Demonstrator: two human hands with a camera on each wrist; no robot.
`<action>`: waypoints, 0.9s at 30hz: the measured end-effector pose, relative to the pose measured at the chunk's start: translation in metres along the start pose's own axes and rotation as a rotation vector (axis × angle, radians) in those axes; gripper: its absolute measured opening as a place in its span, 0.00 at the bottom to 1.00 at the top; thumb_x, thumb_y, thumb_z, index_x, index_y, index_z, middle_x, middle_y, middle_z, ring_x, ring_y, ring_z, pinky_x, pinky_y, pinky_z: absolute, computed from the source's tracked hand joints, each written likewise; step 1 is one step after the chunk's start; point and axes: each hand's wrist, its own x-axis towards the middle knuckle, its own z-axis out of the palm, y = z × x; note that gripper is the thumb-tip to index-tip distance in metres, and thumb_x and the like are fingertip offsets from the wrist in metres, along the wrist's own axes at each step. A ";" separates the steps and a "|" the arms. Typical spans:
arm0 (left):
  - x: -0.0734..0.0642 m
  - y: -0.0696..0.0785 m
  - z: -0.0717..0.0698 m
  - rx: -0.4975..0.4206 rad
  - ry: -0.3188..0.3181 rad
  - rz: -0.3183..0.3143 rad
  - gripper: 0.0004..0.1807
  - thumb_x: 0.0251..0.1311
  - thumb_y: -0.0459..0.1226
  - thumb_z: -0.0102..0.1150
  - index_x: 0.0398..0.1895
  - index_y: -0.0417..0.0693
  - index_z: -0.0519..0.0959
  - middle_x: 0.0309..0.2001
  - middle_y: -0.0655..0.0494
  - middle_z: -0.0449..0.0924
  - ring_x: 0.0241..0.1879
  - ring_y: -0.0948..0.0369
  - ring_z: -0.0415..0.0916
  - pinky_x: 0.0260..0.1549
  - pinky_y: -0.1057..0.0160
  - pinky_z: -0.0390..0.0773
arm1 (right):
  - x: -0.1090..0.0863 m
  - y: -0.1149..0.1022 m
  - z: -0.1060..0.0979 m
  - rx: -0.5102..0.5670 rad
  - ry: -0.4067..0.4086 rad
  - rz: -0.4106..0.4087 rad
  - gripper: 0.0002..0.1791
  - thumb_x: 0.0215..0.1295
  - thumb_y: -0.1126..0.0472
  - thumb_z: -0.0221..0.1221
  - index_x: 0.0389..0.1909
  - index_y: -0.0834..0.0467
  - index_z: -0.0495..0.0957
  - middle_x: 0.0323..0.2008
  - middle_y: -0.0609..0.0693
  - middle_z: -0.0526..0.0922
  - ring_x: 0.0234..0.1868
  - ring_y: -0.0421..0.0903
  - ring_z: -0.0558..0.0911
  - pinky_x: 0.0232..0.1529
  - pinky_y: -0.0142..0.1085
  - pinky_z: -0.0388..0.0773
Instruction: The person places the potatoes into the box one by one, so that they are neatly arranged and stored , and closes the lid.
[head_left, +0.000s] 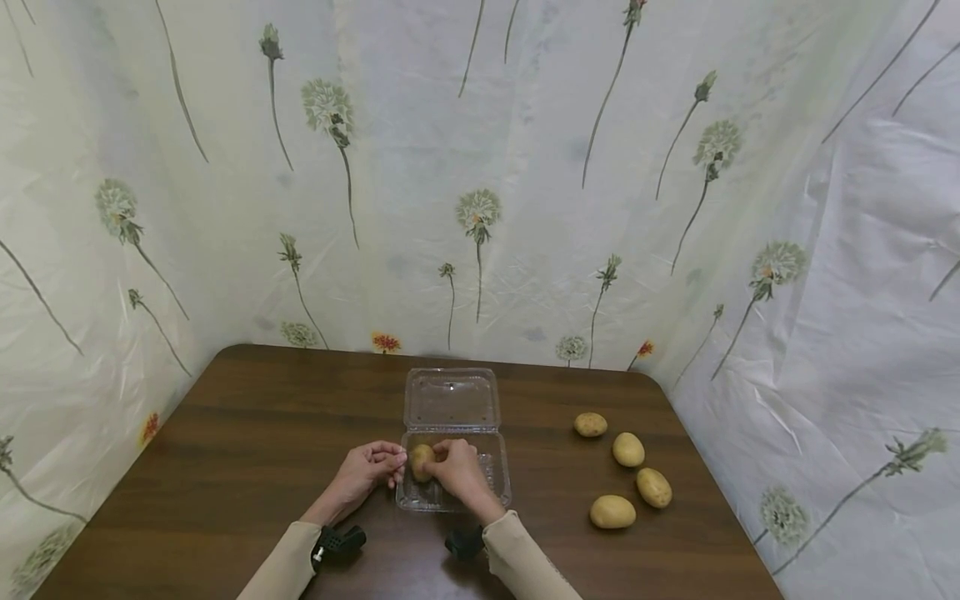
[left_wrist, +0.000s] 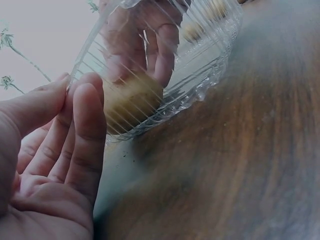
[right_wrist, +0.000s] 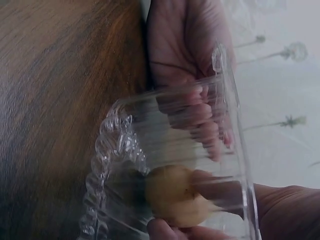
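container [head_left: 497, 479] on table [head_left: 300, 400] | potato [head_left: 422, 460] in container's left side | four loose potatoes [head_left: 628, 450] right | curtain [head_left: 405, 208] behind table

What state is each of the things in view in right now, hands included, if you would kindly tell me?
Clear container: open, on the table
Lid: folded back, attached
Potato in the container: whole, gripped near the left wall
Four other potatoes: whole, loose on the table to the right
Left hand: pinching the container's rim
Right hand: holding the potato
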 end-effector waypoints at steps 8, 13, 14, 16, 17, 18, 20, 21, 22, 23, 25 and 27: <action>0.001 0.001 0.001 -0.007 -0.010 0.014 0.09 0.64 0.34 0.59 0.42 0.38 0.74 0.26 0.61 0.82 0.24 0.66 0.78 0.24 0.70 0.78 | 0.001 -0.002 0.000 0.011 -0.005 0.014 0.16 0.50 0.62 0.69 0.37 0.69 0.82 0.33 0.59 0.86 0.33 0.49 0.83 0.32 0.39 0.79; 0.001 0.000 0.002 -0.003 0.001 0.008 0.11 0.64 0.35 0.60 0.43 0.37 0.74 0.26 0.60 0.81 0.24 0.66 0.78 0.24 0.70 0.78 | 0.000 -0.001 -0.002 0.014 -0.003 0.011 0.18 0.50 0.61 0.70 0.38 0.70 0.82 0.32 0.60 0.86 0.33 0.50 0.84 0.30 0.39 0.78; 0.001 0.000 0.002 -0.003 0.002 0.011 0.10 0.64 0.35 0.60 0.42 0.37 0.74 0.26 0.60 0.82 0.24 0.66 0.78 0.24 0.70 0.78 | 0.000 -0.001 -0.003 0.012 -0.002 0.012 0.18 0.50 0.61 0.70 0.38 0.70 0.82 0.33 0.60 0.86 0.33 0.50 0.84 0.30 0.38 0.78; 0.001 0.000 0.002 -0.004 0.004 0.012 0.10 0.63 0.35 0.60 0.42 0.38 0.74 0.26 0.60 0.82 0.24 0.66 0.78 0.24 0.70 0.78 | 0.000 0.000 -0.003 0.007 -0.001 0.013 0.18 0.51 0.60 0.70 0.39 0.69 0.82 0.33 0.59 0.86 0.33 0.50 0.84 0.30 0.38 0.78; 0.001 0.000 0.002 -0.002 0.001 0.016 0.10 0.64 0.34 0.60 0.42 0.37 0.74 0.26 0.60 0.82 0.24 0.66 0.78 0.24 0.70 0.78 | 0.000 0.000 -0.003 0.002 0.001 0.010 0.18 0.51 0.60 0.70 0.39 0.69 0.82 0.33 0.59 0.86 0.33 0.50 0.84 0.30 0.37 0.78; 0.001 0.000 0.002 -0.003 0.002 0.016 0.10 0.63 0.34 0.60 0.42 0.37 0.74 0.26 0.60 0.82 0.24 0.66 0.78 0.24 0.70 0.78 | 0.000 0.000 -0.003 -0.001 0.003 0.008 0.18 0.51 0.60 0.70 0.39 0.68 0.82 0.33 0.58 0.86 0.33 0.50 0.84 0.31 0.37 0.78; 0.001 0.000 0.002 -0.009 0.005 0.011 0.09 0.63 0.34 0.60 0.42 0.38 0.74 0.26 0.59 0.82 0.24 0.66 0.78 0.24 0.70 0.78 | 0.000 0.000 -0.004 -0.006 0.006 -0.001 0.18 0.51 0.59 0.70 0.39 0.68 0.83 0.32 0.57 0.86 0.33 0.49 0.84 0.31 0.37 0.78; 0.001 0.000 0.002 -0.007 0.002 0.012 0.09 0.63 0.34 0.60 0.42 0.37 0.74 0.26 0.59 0.82 0.24 0.66 0.78 0.24 0.70 0.78 | -0.001 0.001 -0.005 -0.006 0.007 -0.004 0.18 0.51 0.58 0.70 0.39 0.67 0.83 0.32 0.57 0.86 0.33 0.49 0.84 0.31 0.36 0.78; 0.001 0.000 0.002 -0.007 0.001 0.013 0.09 0.64 0.34 0.60 0.42 0.37 0.74 0.26 0.59 0.81 0.24 0.66 0.78 0.24 0.70 0.78 | -0.001 0.001 -0.005 -0.002 0.007 -0.008 0.18 0.51 0.58 0.70 0.39 0.67 0.83 0.32 0.57 0.86 0.33 0.49 0.84 0.31 0.36 0.78; 0.001 0.000 0.002 -0.006 -0.002 0.014 0.09 0.64 0.34 0.59 0.42 0.37 0.74 0.26 0.59 0.81 0.24 0.66 0.78 0.24 0.70 0.78 | -0.001 0.001 -0.006 0.001 0.006 -0.012 0.18 0.51 0.58 0.70 0.39 0.67 0.83 0.32 0.57 0.86 0.33 0.49 0.84 0.31 0.36 0.78; 0.000 0.000 0.002 -0.007 -0.005 0.018 0.09 0.64 0.33 0.59 0.42 0.36 0.74 0.26 0.59 0.81 0.24 0.66 0.78 0.24 0.70 0.78 | -0.002 0.001 -0.008 0.005 0.001 -0.017 0.18 0.51 0.58 0.70 0.39 0.66 0.82 0.33 0.56 0.86 0.33 0.48 0.84 0.31 0.36 0.78; -0.001 -0.001 0.002 -0.007 -0.009 0.023 0.10 0.64 0.33 0.59 0.42 0.35 0.74 0.26 0.59 0.81 0.24 0.66 0.78 0.24 0.70 0.78 | -0.003 0.002 -0.010 0.011 -0.006 -0.008 0.19 0.51 0.57 0.69 0.40 0.65 0.82 0.34 0.56 0.86 0.34 0.48 0.84 0.32 0.36 0.79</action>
